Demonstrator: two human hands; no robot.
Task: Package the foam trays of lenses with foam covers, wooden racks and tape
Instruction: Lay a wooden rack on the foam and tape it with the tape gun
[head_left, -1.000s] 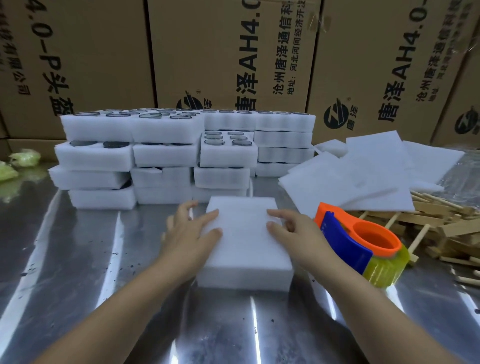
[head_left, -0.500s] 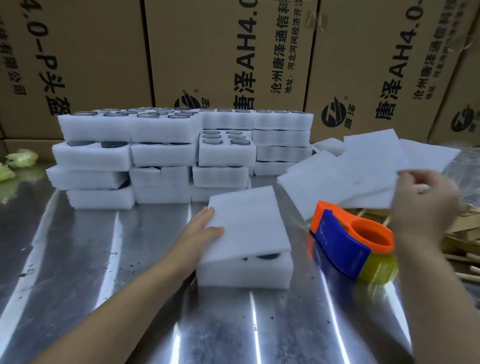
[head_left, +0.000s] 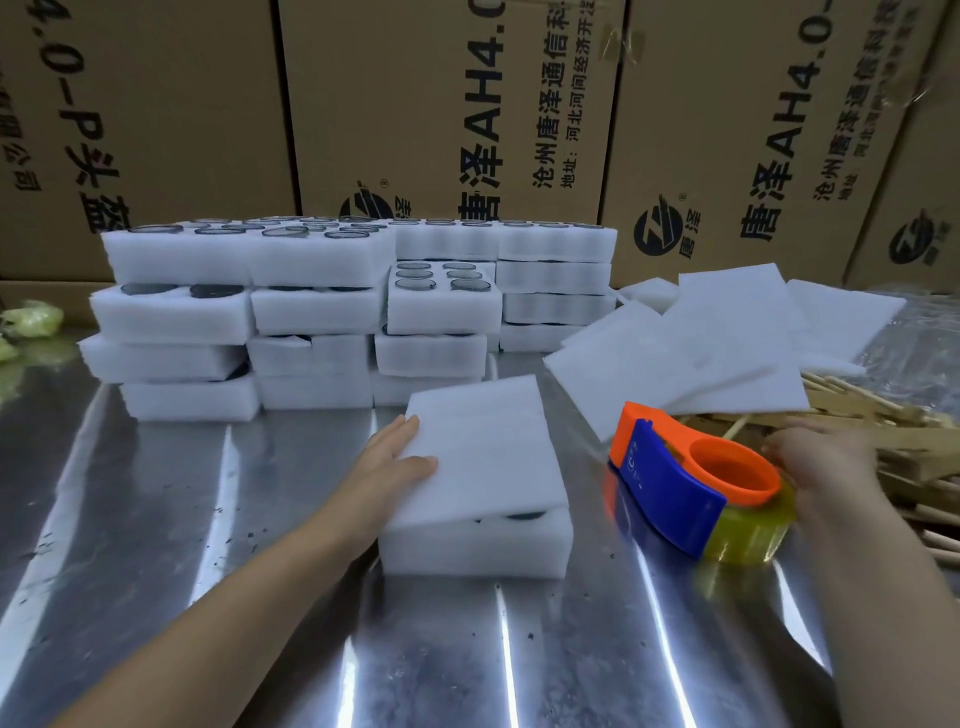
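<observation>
- Right, the foam tray (head_left: 475, 540) sits just right of the left hand's (head_left: 395, 457) fingers: a thick white block, with one dark lens peeping through the front gap.
- The foam cover (head_left: 483, 452) lies tilted and askew on top, pinched at its left edge, thumb above, fingers straight alongside.
- Risk: taped crooked like this, a lens stays exposed.
- The right hand (head_left: 826, 467) is blurred behind the tape dispenser (head_left: 691, 488), over the wooden racks (head_left: 883, 415). I can't tell its grip, and a careless grab could knock the dispenser into the tray.

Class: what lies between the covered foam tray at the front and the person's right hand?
In the head view, the orange-and-blue tape dispenser stands between the foam tray and the right hand.
</observation>
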